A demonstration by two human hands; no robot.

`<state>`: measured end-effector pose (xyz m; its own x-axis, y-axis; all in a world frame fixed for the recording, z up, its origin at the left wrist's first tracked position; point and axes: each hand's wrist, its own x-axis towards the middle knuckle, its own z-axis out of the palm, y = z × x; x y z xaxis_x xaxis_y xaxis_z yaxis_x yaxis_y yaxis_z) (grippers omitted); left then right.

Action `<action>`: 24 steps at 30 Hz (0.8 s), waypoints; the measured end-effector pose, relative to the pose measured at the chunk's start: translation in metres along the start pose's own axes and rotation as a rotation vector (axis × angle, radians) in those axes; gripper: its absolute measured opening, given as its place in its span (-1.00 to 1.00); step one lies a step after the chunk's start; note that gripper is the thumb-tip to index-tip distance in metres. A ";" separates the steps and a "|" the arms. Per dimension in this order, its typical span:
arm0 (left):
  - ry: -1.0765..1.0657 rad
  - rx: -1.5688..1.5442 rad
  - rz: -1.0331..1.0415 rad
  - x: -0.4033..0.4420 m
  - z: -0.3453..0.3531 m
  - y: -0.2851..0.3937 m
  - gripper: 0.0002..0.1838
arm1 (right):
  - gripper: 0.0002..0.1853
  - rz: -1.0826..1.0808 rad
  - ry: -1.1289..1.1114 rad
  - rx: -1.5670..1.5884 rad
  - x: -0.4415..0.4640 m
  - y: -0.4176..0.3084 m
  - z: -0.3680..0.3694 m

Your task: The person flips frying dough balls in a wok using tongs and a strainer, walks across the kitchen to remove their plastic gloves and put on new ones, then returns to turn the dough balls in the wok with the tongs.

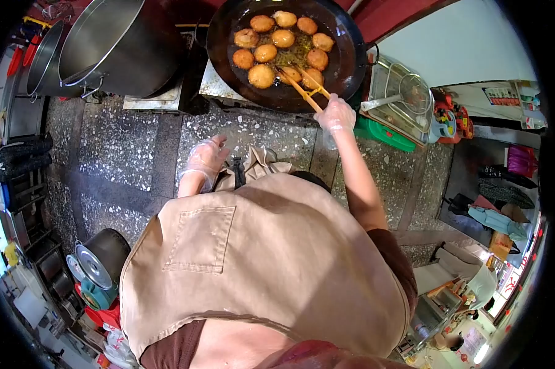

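My right hand (337, 115), in a clear plastic glove, is closed around a pair of long yellowish cooking chopsticks (303, 92). Their tips reach into a wide dark wok (223, 27) and touch a fried ball (291, 75) near its front side. Several other golden-brown balls (283, 38) float in the bubbling oil. Away from the wok, my left hand (205, 158), also gloved, hangs beside my tan apron (271, 240). It holds nothing, and its fingers are loosely apart.
Large metal pots (114, 55) stand left of the wok. To its right, a wire strainer (412, 93) rests on a tray above a green container (391, 135). A lidded pot (108, 252) is at lower left. Speckled floor (120, 138) lies beneath me.
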<state>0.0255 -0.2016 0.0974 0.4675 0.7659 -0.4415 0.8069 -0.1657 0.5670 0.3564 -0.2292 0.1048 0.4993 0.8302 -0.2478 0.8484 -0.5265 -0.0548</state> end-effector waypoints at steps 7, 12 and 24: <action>-0.001 -0.002 0.018 0.000 0.003 -0.004 -0.56 | -0.44 0.045 -0.082 0.005 -0.032 0.011 0.006; -0.012 0.008 0.028 0.002 0.002 -0.003 -0.55 | -0.42 0.082 -0.102 -0.033 -0.040 0.013 0.000; -0.048 0.015 0.042 0.002 -0.002 0.010 -0.57 | -0.42 0.078 -0.150 -0.042 -0.048 0.021 -0.021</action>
<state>0.0337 -0.2008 0.1031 0.5178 0.7274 -0.4503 0.7912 -0.2069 0.5755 0.3536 -0.2760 0.1359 0.5349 0.7489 -0.3913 0.8163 -0.5776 0.0103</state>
